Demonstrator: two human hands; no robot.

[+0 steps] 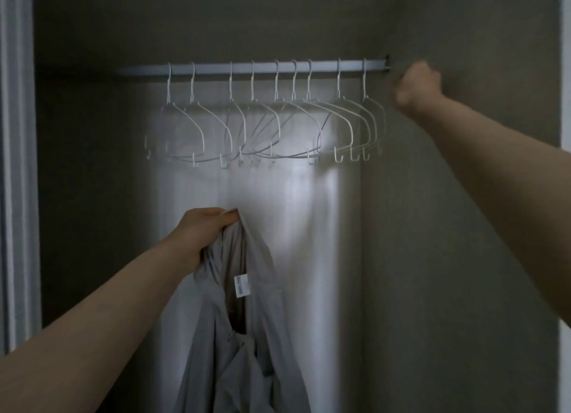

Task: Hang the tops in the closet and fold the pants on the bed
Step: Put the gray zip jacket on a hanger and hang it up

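Note:
My left hand [205,231] grips a light grey top [247,335] by its collar; the garment hangs down to the bottom of the view with a white label showing. Above, several empty white hangers [278,128] hang on the closet rod [262,68]. My right hand [417,88] is raised at the rod's right end, just right of the last hanger. It is blurred with fingers curled, and I cannot make out whether it touches or holds anything.
The closet's back wall [247,190] is lit in the middle and dark at the sides. A side wall [448,227] closes in on the right, and a white door frame [15,165] stands at the left edge.

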